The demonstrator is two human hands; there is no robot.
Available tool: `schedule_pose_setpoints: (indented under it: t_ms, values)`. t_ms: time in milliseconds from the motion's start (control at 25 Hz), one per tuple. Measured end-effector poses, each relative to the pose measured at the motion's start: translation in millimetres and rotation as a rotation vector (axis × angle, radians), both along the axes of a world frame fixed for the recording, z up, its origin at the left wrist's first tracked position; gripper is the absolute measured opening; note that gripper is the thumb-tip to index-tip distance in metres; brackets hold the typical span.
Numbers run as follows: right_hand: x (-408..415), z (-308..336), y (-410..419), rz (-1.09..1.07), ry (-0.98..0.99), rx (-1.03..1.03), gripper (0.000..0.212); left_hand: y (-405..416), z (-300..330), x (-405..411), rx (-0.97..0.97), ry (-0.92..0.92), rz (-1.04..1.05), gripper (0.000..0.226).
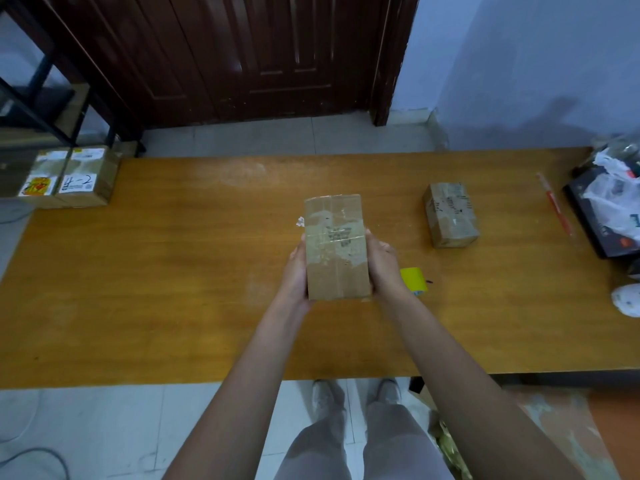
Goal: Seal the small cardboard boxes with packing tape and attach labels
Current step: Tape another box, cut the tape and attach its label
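Box (335, 247) between both hands (337, 268)

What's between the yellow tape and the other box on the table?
Only bare table lies between the yellow tape and the other box, as the head view shows.

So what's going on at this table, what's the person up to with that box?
A person stands at a wooden table and holds a small cardboard box between both hands, left hand and right hand on its long sides. The box already bears old tape and scuffed label patches. A roll of yellow tape lies by the right hand, untouched. A second box waits farther right.
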State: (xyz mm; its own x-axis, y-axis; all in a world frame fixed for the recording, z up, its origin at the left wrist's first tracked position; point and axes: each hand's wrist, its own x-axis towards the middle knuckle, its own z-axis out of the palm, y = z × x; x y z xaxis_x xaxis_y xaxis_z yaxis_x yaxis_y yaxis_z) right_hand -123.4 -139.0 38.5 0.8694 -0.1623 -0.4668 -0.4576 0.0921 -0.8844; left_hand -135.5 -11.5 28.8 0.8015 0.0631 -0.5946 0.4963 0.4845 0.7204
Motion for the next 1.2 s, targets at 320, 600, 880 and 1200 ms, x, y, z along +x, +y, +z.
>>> schedule_pose_setpoints:
  t_ms: [320, 600, 880, 1200]
  values:
    - [-9, 0, 3, 0.194, -0.147, -0.235, 0.057, -4, 13, 5, 0.412, -0.176, 0.128, 0.031]
    - [-3, -4, -5, 0.127, 0.019, 0.215, 0.079, -13, 23, 2, 0.624, -0.327, 0.092, 0.021]
    - [-3, 3, -2, 0.21, -0.06, -0.205, 0.071, -14, 11, 3, 0.607, -0.208, -0.128, 0.036]
    - [-13, -4, -5, 0.247, -0.32, -0.766, 0.042, -19, 8, -6, 0.878, -0.34, -0.141, 0.025]
